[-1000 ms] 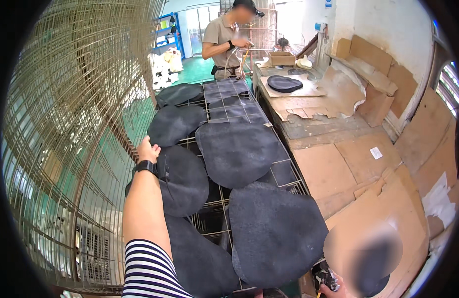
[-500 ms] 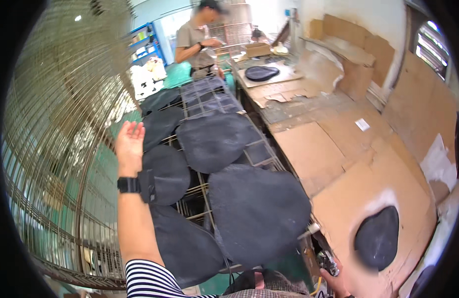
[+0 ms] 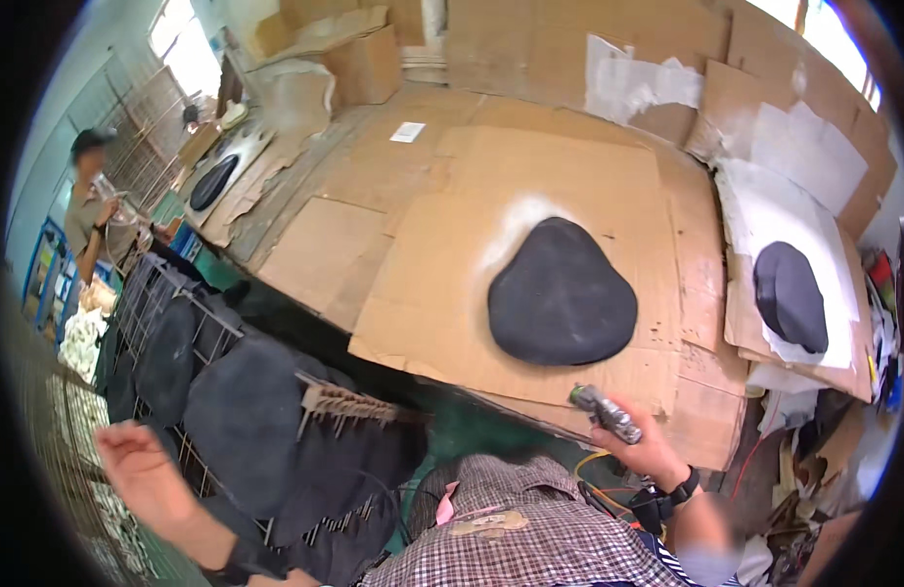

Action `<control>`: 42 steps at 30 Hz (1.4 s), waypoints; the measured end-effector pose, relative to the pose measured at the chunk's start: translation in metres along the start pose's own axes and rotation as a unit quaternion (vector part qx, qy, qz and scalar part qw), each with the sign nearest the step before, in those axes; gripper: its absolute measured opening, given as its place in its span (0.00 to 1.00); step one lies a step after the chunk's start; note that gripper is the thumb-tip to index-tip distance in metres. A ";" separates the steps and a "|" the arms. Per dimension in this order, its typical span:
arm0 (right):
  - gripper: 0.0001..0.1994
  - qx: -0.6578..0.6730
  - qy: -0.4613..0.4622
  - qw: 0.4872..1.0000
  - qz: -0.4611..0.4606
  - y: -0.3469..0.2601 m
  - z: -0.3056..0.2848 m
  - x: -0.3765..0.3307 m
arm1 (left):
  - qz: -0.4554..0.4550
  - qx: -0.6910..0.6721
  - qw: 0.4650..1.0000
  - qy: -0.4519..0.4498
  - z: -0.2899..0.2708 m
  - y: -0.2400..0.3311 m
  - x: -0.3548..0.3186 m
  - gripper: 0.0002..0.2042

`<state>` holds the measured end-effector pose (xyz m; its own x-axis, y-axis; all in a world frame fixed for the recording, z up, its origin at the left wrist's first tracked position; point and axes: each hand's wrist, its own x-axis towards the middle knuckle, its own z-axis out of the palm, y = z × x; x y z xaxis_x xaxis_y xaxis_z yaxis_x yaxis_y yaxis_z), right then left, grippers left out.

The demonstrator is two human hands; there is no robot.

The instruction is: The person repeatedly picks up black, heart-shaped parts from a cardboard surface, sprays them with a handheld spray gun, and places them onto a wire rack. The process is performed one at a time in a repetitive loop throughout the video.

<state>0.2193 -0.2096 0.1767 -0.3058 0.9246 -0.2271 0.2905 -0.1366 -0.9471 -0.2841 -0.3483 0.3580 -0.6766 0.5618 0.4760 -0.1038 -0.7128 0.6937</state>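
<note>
My right hand [image 3: 648, 450] is closed around a small metal spray gun [image 3: 609, 415] at the near edge of the cardboard-covered table. Just beyond it lies a black, rounded-triangular seat-shaped pad [image 3: 562, 293], flat on the cardboard [image 3: 423, 303], with a whitish patch beside it. My left hand [image 3: 147, 477] holds nothing; its fingers are loosely curled and apart. It hovers beside a wire rack [image 3: 163, 279] that carries several dark fabric-like pieces [image 3: 245, 416].
Another black pad [image 3: 791, 296] rests on a white-topped board at the right. A third black pad [image 3: 214, 182] lies at the table's far left end, near a person [image 3: 90, 210] in a cap. Cardboard sheets [image 3: 530, 59] line the wall. A yellow hose [image 3: 584, 472] runs below my right hand.
My view has swung right, from the rack toward the table. My right hand with the spray gun has come up fully into view near the pad. The left hand is lower in the picture.
</note>
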 end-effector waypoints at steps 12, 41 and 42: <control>0.23 0.133 0.190 0.972 0.025 0.025 -0.091 -0.065 | -0.500 0.338 0.796 -0.052 0.071 -0.488 -0.176 0.13; 0.27 0.138 0.175 0.975 -0.003 0.021 -0.136 -0.099 | -0.375 -0.174 0.907 -0.075 0.205 -0.332 -0.073 0.14; 0.27 0.154 0.150 0.977 0.006 0.016 -0.138 -0.103 | -0.371 -0.172 0.910 -0.061 0.198 -0.318 -0.067 0.14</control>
<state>0.3803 -0.2579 0.2165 -0.0106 0.9785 -0.2059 -0.0087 -0.2060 -0.9785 -0.0614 -0.0769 0.2124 -0.2428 0.9699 0.0164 -0.7354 -0.1950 0.6490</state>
